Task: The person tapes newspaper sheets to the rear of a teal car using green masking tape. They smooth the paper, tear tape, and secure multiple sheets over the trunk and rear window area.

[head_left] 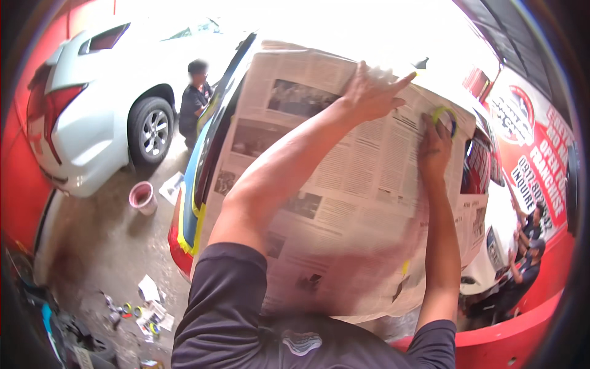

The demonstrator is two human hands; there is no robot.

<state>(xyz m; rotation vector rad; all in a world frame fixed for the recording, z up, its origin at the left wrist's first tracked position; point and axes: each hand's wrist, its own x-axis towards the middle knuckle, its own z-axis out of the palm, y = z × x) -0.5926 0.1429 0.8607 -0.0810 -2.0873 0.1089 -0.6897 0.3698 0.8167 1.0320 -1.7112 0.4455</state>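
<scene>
Newspaper sheets (pixel 356 160) cover the back of a car in front of me. Yellow masking tape (pixel 200 215) runs along the car's left edge, beside its red tail light (pixel 179 249). My left hand (pixel 375 95) lies open on the upper part of the paper, fingers spread, one finger reaching right toward a small yellow bit near the top edge. Lower and to the right, my right hand (pixel 435 150) rests against the paper with a roll of yellow tape (pixel 445 114) in its fingers. Glare washes out the roof area above.
A white car (pixel 92 117) stands at the left, a person (pixel 196 101) beside it. On the floor are a pink bucket (pixel 142 198), scattered tape rolls and paper scraps (pixel 149 307). Two people (pixel 522 270) work by another white car (pixel 491 255) at the right, near a low red wall (pixel 510 335).
</scene>
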